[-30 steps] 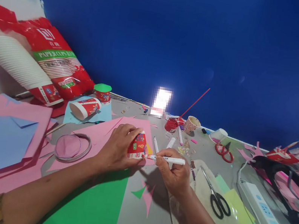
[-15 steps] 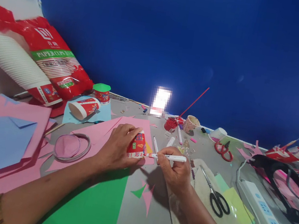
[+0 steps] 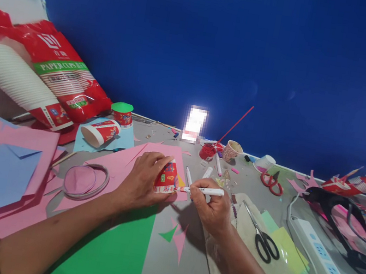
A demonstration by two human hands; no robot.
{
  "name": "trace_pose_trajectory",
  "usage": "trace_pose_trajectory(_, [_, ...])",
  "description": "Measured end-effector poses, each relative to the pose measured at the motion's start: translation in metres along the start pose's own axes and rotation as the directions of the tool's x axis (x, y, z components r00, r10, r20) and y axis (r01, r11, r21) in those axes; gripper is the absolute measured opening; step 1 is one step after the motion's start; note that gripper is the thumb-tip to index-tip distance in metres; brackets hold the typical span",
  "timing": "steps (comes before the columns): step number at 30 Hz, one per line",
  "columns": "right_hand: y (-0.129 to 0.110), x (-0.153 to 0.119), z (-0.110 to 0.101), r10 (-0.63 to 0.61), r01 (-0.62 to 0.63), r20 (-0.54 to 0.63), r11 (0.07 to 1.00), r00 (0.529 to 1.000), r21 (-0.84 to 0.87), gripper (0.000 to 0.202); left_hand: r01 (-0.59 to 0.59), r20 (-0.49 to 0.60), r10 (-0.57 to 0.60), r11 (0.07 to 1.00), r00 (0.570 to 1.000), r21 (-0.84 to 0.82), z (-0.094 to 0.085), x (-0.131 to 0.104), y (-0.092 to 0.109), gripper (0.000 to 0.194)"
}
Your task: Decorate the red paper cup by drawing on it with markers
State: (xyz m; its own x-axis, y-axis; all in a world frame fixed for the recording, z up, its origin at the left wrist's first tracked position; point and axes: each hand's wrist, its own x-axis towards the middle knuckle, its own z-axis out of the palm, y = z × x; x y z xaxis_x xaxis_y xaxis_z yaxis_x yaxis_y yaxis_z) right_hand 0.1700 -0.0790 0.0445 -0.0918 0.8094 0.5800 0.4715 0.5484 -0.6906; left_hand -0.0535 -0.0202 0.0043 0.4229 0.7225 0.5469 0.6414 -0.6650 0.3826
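My left hand (image 3: 141, 177) is wrapped round a small red printed paper cup (image 3: 166, 178), its thumb and fingers on either side. From the right, my right hand (image 3: 210, 205) pinches a white marker (image 3: 211, 191) held nearly level, its orange-red tip at the cup's lower right edge. Whether the tip touches the cup cannot be told. Under and behind the left hand lies pink paper (image 3: 123, 159); green paper (image 3: 111, 251) is below the left forearm. Small pink and green scraps (image 3: 168, 233) lie in front of the cup.
Black scissors (image 3: 266, 247) rest on a cloth at right, beside a power strip (image 3: 321, 253). Red scissors (image 3: 271, 183), a red paint cup (image 3: 207, 152) with a stick, and a lit phone (image 3: 195, 124) stand or lie behind. Stacked paper cups (image 3: 14, 76) lean at left.
The view has shifted slightly, moving most things a little left in the picture. The marker and my right hand have moved slightly left; both hands keep their holds.
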Motion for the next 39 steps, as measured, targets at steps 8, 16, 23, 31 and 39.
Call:
trace_pose_trajectory(8, [0.004, -0.001, 0.001, 0.069, -0.07, 0.014, 0.997, 0.998, 0.039, 0.022, 0.013, 0.005, -0.013, 1.0, 1.0, 0.001, 0.0, 0.0, 0.001, 0.083])
trace_pose_trajectory(16, [0.008, -0.001, -0.003, 0.119, -0.114, -0.063, 0.991, 0.991, 0.07, 0.02, -0.012, -0.012, 0.012, 1.0, 1.0, 0.019, 0.002, -0.001, -0.001, 0.083])
trace_pose_trajectory(23, [0.005, 0.0, -0.001, 0.003, -0.001, -0.088, 1.0, 0.996, 0.029, 0.018, -0.066, 0.006, 0.066, 0.989, 0.998, 0.135, -0.002, -0.002, 0.003, 0.084])
trace_pose_trajectory(31, [0.016, -0.005, -0.003, -0.016, 0.02, -0.169, 1.0, 0.985, 0.02, 0.011, -0.077, -0.046, 0.075, 0.996, 0.996, -0.049, -0.005, -0.003, 0.0, 0.079])
trace_pose_trajectory(39, [0.017, -0.002, -0.011, -0.041, 0.057, -0.293, 0.997, 0.955, 0.045, 0.014, 0.103, -0.066, -0.144, 0.9, 0.987, -0.424, 0.011, -0.001, -0.014, 0.083])
